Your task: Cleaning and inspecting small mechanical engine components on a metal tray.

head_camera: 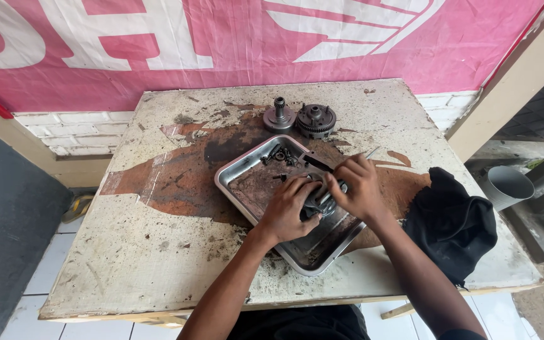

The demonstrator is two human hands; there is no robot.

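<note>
- Both hands working together inside the metal tray (247,165), mid-table.
- Left hand (289,213) & right hand (359,187) clamping a dark metal part (320,199).
- Small bolts (280,155) lying at the tray's far corner.
- Two gears (298,118) sitting just beyond the tray; black rag (453,221) to its right.

Both hands on dark metal engine part (320,200) in dented steel tray (244,165).
Left hand (288,211) and right hand (358,186) grip it; small bolts (279,155) at tray's far corner, two round grey gear parts (299,118) beyond, black cloth (453,223) right.

You see even, soft daylight, faint shadows under your hands, a dull sheen on the metal tray (240,171), edges slightly bowed.
</note>
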